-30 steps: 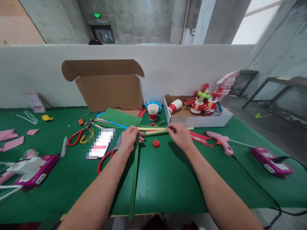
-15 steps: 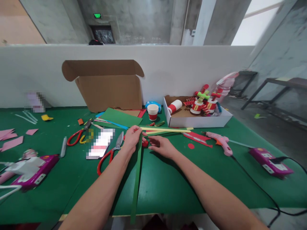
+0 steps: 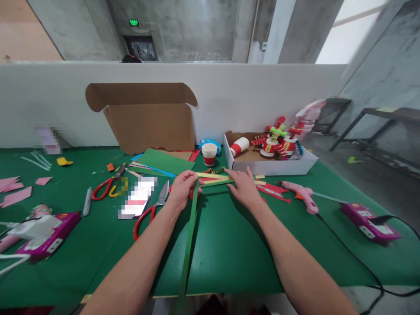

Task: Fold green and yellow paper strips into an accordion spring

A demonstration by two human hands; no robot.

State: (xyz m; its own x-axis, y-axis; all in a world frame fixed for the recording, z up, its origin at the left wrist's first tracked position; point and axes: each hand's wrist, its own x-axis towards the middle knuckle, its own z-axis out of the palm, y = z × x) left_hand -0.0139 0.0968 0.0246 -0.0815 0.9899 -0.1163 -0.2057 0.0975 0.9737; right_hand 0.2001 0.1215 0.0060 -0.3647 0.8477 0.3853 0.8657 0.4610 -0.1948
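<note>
My left hand (image 3: 184, 189) pinches the joined ends of a green paper strip (image 3: 189, 236) and a yellow paper strip (image 3: 213, 176). The green strip hangs toward me past the table's front edge, and the yellow one points right. My right hand (image 3: 243, 186), fingers spread, lies over the yellow strip's right part. Beneath it are more pale and green strips. Behind the hands stands a white and red paper cup (image 3: 209, 154), with small folded paper springs (image 3: 218, 170) in front of it. Red-handled scissors (image 3: 160, 197) lie left of my left hand.
On the right are a pink glue gun (image 3: 303, 194), a purple power strip (image 3: 369, 222) and a white box (image 3: 272, 167) of paper-cup figures. A phone (image 3: 138, 197), green paper (image 3: 164, 161) and another power strip (image 3: 54, 236) are on the left. An open cardboard box (image 3: 151, 127) stands behind.
My right hand has moved right and slightly away from me, along the yellow strip, and its fingers have spread. The green strip's upper end has shifted slightly right with my left hand.
</note>
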